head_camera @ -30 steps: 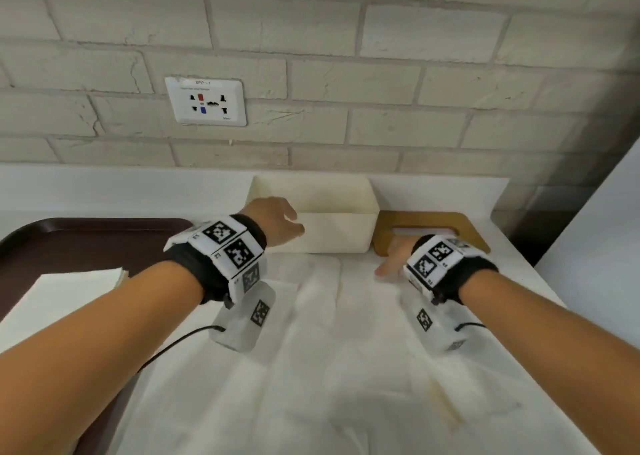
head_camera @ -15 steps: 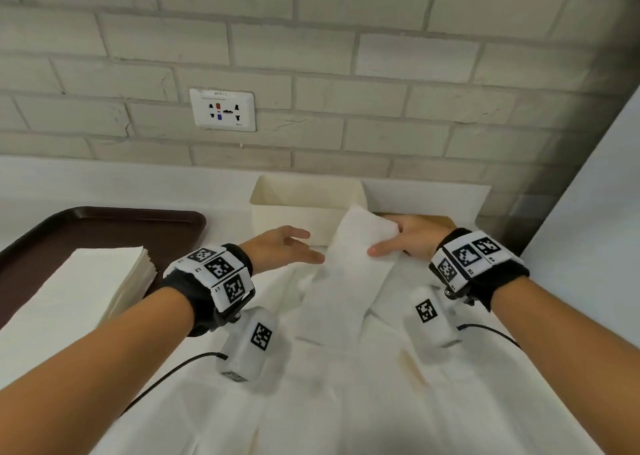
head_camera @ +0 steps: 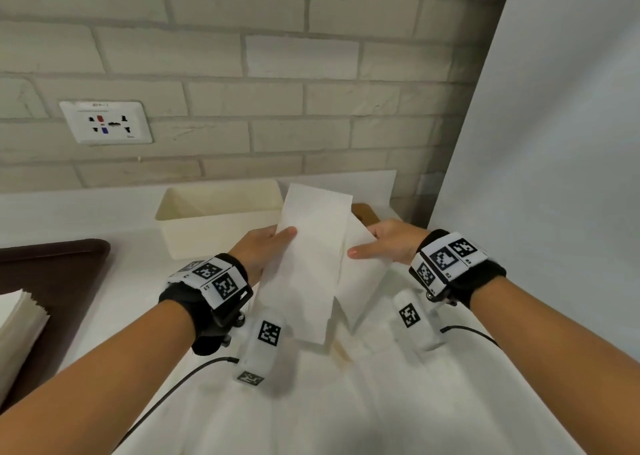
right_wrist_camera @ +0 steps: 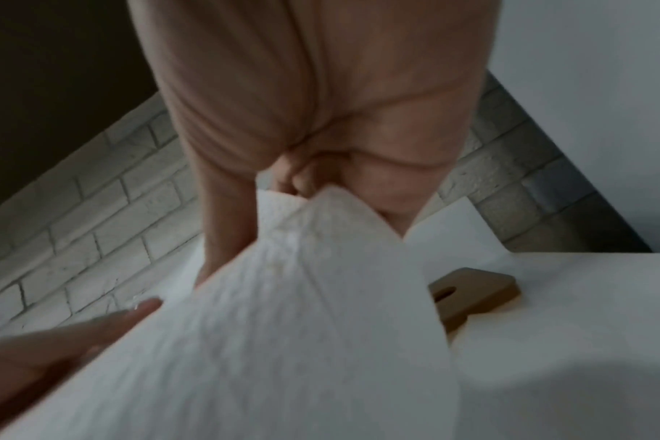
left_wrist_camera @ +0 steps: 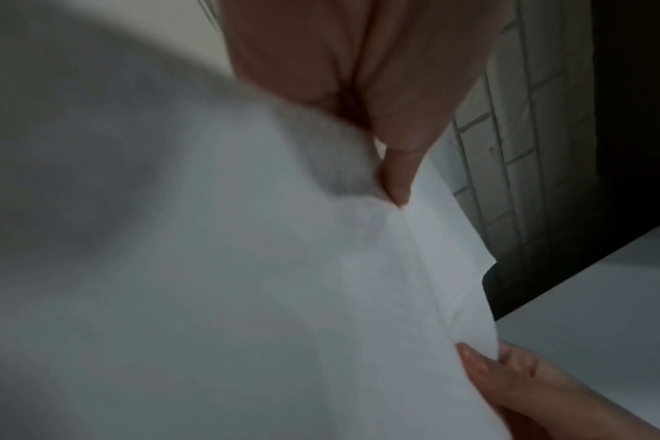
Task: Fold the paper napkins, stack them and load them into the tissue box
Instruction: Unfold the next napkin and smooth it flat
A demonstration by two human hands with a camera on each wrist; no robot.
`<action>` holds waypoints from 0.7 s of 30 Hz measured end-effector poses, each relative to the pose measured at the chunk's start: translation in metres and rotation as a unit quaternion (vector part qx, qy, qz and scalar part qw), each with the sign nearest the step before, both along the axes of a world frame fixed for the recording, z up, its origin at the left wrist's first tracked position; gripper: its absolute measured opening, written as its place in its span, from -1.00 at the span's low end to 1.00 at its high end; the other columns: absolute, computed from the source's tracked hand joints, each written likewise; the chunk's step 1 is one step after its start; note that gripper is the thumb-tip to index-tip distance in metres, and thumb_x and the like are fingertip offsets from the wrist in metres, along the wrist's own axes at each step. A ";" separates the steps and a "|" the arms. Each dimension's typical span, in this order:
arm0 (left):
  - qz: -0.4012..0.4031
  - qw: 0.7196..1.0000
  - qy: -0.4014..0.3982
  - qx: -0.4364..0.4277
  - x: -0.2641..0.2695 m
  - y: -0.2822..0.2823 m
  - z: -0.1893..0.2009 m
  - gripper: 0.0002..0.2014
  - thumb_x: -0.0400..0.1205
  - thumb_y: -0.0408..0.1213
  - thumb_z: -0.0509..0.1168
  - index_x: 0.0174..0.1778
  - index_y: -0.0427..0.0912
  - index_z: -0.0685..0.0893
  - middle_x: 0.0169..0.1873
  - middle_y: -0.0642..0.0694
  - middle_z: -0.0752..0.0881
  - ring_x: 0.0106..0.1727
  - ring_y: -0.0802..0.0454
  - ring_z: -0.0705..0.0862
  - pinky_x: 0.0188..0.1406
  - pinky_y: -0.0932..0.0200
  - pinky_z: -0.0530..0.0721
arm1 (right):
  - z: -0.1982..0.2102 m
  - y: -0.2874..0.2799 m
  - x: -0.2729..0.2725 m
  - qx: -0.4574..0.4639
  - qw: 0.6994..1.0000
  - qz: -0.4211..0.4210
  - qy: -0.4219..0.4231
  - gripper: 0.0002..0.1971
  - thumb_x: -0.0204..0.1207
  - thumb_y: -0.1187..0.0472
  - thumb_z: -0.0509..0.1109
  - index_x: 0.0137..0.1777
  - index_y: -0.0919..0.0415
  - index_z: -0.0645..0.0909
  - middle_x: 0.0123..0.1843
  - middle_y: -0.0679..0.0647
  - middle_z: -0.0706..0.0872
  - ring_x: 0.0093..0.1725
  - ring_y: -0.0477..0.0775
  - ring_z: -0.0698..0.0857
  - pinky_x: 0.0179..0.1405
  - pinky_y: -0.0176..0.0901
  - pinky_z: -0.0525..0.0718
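Note:
A white paper napkin, folded into a long strip with a second flap to its right, is held up over the table in front of the open cream tissue box. My left hand grips its left edge, thumb on top. My right hand pinches the right flap, thumb lying across it. In the left wrist view the napkin fills the frame under my thumb. In the right wrist view the napkin hangs from my fingers. The inside of the box is hidden.
A wooden lid with a slot lies right of the box, seen too as the lid. A dark brown tray at left holds a stack of napkins. White sheets cover the near table. A white panel stands at right.
Both hands were low at the far edge of the spread sheet. The right hand lifted the napkin, then the left hand took its left edge; it is now held up by both.

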State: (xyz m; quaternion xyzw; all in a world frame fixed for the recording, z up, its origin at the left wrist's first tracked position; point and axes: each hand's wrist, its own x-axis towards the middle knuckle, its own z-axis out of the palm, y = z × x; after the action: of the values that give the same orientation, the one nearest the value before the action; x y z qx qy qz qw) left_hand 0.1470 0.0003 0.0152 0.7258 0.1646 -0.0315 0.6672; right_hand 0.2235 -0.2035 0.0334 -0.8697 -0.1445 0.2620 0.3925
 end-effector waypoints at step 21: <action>0.060 0.956 -0.063 -0.280 -0.029 -0.011 -0.013 -0.70 0.73 -0.30 0.06 0.35 -0.23 0.52 0.11 -0.23 0.72 0.07 -0.11 0.72 -0.11 0.04 0.76 | -0.023 0.047 -0.032 0.239 0.962 -0.090 0.096 -0.71 0.53 0.28 0.36 0.22 0.38 0.59 0.21 0.26 0.69 0.07 0.15 0.70 0.24 0.04 0.64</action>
State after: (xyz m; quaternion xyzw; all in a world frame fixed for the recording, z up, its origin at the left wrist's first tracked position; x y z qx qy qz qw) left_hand 0.1183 -0.0103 0.0020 0.4996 0.1497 0.0097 0.8532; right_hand 0.1919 -0.1565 0.0106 -0.7308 -0.0853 0.2656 0.6230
